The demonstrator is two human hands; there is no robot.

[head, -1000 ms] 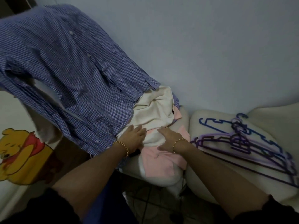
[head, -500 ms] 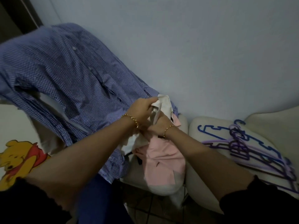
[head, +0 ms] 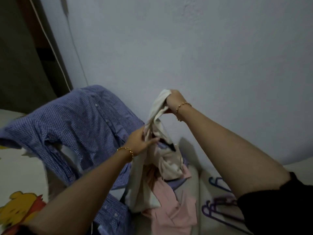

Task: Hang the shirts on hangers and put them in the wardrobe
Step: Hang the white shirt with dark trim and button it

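Observation:
A cream shirt [head: 163,160] hangs twisted in the air above the pile. My right hand [head: 174,103] grips its top end, raised in front of the wall. Lower down, my left hand [head: 141,142] holds the cloth with its fingers in the folds. Under it lies a pink shirt [head: 172,207] on a pale cushion. A blue checked shirt [head: 84,126] is draped over a chair back at the left. Purple and blue hangers [head: 218,206] lie on the cushion at the right, partly hidden by my right arm.
A pale blue wall [head: 203,56] fills the background. A dark door frame [head: 30,56] stands at the upper left. A white surface with a yellow bear picture [head: 18,207] is at the lower left. The white cushion [head: 196,184] sits below the wall.
Both hands went from pressing on the pile to gripping the cream shirt. My right hand has lifted its end high, pulling it up off the pink shirt. The view tilted upward.

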